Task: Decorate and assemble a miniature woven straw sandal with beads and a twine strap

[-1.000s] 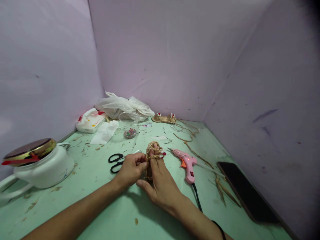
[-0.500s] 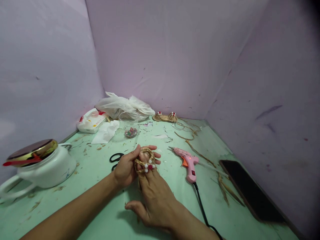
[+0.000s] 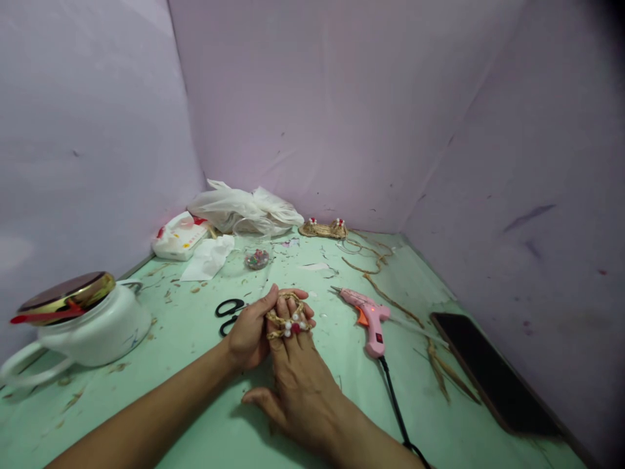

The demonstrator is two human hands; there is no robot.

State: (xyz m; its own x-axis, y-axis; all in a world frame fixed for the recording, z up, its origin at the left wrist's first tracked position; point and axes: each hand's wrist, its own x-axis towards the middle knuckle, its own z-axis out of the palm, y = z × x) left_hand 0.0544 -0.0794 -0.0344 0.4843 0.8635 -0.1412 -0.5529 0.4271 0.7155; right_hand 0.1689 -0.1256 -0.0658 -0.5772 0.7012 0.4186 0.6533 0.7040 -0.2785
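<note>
A small braided straw slipper (image 3: 274,321) with a strap lies between my two hands, which are close together above the table. White beads around a red bead (image 3: 295,328) decorate the strap. My left hand (image 3: 250,333) cups the slipper from the left and beneath, its thumb along the left edge and its fingertips showing past the right edge. The fingers of my right hand (image 3: 300,378) are stretched flat through the strap, palm down, with the thumb spread to the left. Most of the sole is hidden by my fingers.
A pink glue gun (image 3: 372,317) with a lit light lies right of my hands, near a phone (image 3: 493,374) and straw strands (image 3: 393,301). Black-handled scissors (image 3: 228,307) and a white pot (image 3: 95,335) are left. Behind are a bead dish (image 3: 256,259), plastic bag (image 3: 244,208) and beaded braided piece (image 3: 322,230).
My right fingers have pushed farther forward through the strap and now lie flatter, with fingertips showing beyond it. The slipper has tipped flatter, and my left hand has shifted slightly right.
</note>
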